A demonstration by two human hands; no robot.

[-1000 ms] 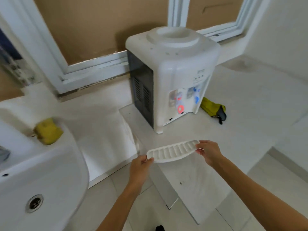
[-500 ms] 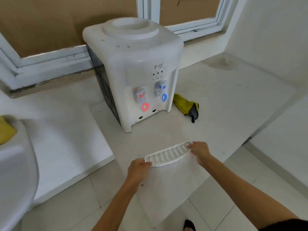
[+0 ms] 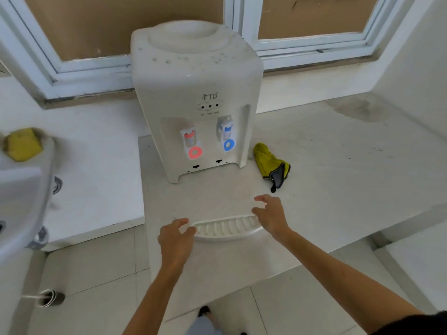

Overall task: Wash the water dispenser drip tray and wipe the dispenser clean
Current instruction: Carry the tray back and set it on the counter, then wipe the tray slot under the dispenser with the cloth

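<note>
The white ribbed drip tray (image 3: 225, 228) lies flat on the stone counter (image 3: 338, 177), in front of the white water dispenser (image 3: 196, 88). My left hand (image 3: 176, 235) hovers at the tray's left end and my right hand (image 3: 271, 213) at its right end. The fingers of both hands are spread and relaxed, and neither grips the tray. The dispenser faces me with its red tap (image 3: 194, 152) and blue tap (image 3: 228, 144), and two small slots show below them.
A folded yellow cloth (image 3: 268, 160) lies on the counter right of the dispenser. A white sink (image 3: 21, 201) stands at the left, with a yellow sponge (image 3: 23, 143) on its rim. Windows run behind the dispenser. The tiled floor lies below the counter's front edge.
The view swung left to face the dispenser head-on. Both hands lowered the tray onto the counter and let go, and their fingers have spread.
</note>
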